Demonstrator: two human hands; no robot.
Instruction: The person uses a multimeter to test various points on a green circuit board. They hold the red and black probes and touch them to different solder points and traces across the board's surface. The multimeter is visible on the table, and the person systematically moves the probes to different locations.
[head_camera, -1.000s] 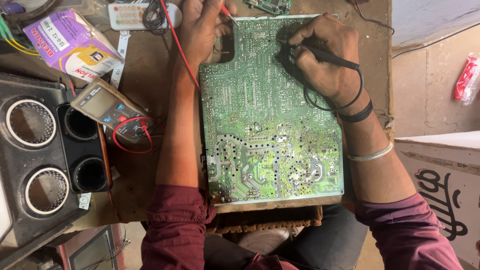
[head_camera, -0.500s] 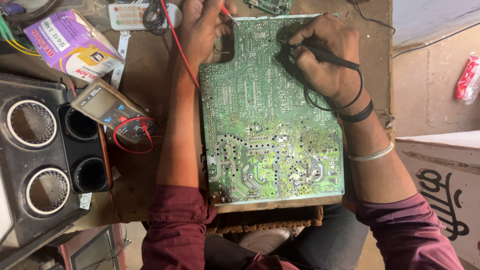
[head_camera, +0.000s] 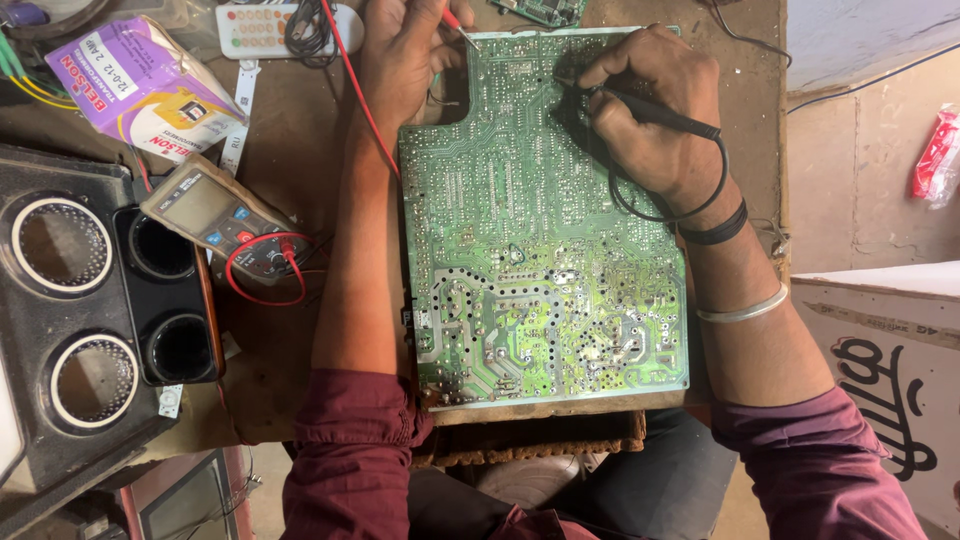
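A large green circuit board (head_camera: 545, 260) lies solder side up on the wooden bench in front of me. My left hand (head_camera: 405, 55) holds a red test probe (head_camera: 458, 24) whose tip touches the board's top left edge. My right hand (head_camera: 650, 110) grips a black test probe (head_camera: 655, 108) like a pen, its tip pressed on the board near the top right. The probes' red and black leads run to a grey handheld meter (head_camera: 215, 215) lying left of my left forearm.
A black speaker box (head_camera: 90, 310) with round grilles fills the left side. A purple and white carton (head_camera: 140, 85) and a white remote (head_camera: 270, 25) lie at the back left. A cardboard box (head_camera: 890, 370) stands at the right, beyond the bench edge.
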